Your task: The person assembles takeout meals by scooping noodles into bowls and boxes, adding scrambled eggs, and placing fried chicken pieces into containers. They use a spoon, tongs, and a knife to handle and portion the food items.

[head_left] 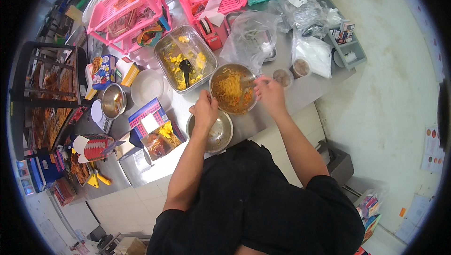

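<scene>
Noodles (229,82), mid-frame: look part-mixed, still in bowl (213,77); I see left hand (205,109) gripping its rim, right hand (270,94) grip unclear.

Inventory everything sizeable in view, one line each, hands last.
Round steel noodle bowl: one, silver, between the hands
Stringy noodles: one heap, yellow-orange, inside it
Other round steel bowls: two, silver, one just below it, one left
Rectangular metal tray: one, silver with yellow pieces, upper middle
Plastic serving spoon: one, black, in the tray
Stacked plastic racks: two, pink, top
Clear plastic bags: at least two, upper right
Open cardboard food carton: one, blue and pink, left of the left hand
Flat metal counter: one, silver, beneath these
Left hand: one, bare, at noodle bowl's left rim
Right hand: one, bare, at its right side
</scene>
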`<action>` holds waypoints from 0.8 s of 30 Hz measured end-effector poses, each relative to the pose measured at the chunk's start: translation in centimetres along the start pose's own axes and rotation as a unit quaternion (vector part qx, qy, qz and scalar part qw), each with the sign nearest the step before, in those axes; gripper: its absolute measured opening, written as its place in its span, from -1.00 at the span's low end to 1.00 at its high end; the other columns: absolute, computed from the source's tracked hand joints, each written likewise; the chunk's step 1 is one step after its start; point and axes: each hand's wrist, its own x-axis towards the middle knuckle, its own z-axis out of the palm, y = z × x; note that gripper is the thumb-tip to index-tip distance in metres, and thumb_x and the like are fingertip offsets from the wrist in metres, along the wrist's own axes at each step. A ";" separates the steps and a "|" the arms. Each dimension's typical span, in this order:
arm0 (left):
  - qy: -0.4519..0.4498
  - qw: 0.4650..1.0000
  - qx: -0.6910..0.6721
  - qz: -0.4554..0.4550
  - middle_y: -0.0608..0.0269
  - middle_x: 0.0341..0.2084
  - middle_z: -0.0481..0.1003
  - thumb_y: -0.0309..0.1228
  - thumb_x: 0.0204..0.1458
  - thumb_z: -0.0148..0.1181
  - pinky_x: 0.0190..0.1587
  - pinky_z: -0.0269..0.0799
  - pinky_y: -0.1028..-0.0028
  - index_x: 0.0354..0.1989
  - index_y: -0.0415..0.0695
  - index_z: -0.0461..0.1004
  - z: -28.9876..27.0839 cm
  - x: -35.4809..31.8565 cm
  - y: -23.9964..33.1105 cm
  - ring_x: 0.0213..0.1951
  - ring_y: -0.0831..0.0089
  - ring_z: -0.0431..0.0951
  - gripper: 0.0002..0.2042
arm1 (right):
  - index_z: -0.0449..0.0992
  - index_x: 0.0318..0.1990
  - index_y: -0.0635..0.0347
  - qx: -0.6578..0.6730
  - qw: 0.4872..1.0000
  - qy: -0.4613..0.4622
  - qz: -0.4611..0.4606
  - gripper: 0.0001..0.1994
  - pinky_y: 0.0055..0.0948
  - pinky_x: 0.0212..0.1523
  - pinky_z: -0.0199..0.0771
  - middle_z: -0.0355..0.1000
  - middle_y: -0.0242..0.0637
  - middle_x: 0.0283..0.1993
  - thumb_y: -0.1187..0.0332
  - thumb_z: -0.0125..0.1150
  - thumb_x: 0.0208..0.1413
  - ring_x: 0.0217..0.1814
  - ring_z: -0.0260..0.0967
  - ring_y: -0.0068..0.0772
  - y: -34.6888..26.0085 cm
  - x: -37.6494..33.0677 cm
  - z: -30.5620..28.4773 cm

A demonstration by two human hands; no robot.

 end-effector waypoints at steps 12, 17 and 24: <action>-0.010 1.000 0.016 -0.005 0.12 -0.42 0.56 -0.34 0.18 0.17 0.01 0.20 0.00 -0.17 -0.09 0.40 -0.3 0.3 0.4 -0.25 0.02 0.61 -0.85 | 0.62 -0.16 0.34 -0.271 0.923 -0.051 -0.269 -0.77 0.01 -0.02 0.53 0.59 0.10 -0.15 0.37 0.09 0.34 -0.10 0.55 0.16 -0.4 0.4 2.3; -0.027 0.999 0.022 -0.019 0.05 -0.38 0.61 -0.35 0.18 0.16 0.05 0.14 -0.10 -0.08 -0.08 0.38 0.1 0.9 0.1 -0.20 -0.08 0.63 -0.80 | 0.62 -0.13 0.34 -0.488 0.817 -0.211 -0.225 -0.77 -0.02 -0.01 0.55 0.59 0.10 -0.14 0.37 0.08 0.34 -0.08 0.56 0.15 0.2 1.5 2.9; -0.002 0.999 0.043 -0.016 -0.03 -0.27 0.64 -0.31 0.13 0.16 0.02 0.19 -0.22 -0.04 -0.09 0.40 0.9 0.9 -0.1 -0.11 -0.15 0.63 -0.74 | 0.65 -0.10 0.29 -0.291 0.907 -0.127 -0.276 -0.77 -0.22 -0.13 0.55 0.61 -0.02 -0.22 0.32 0.15 0.36 -0.21 0.60 -0.10 0.5 1.7 2.0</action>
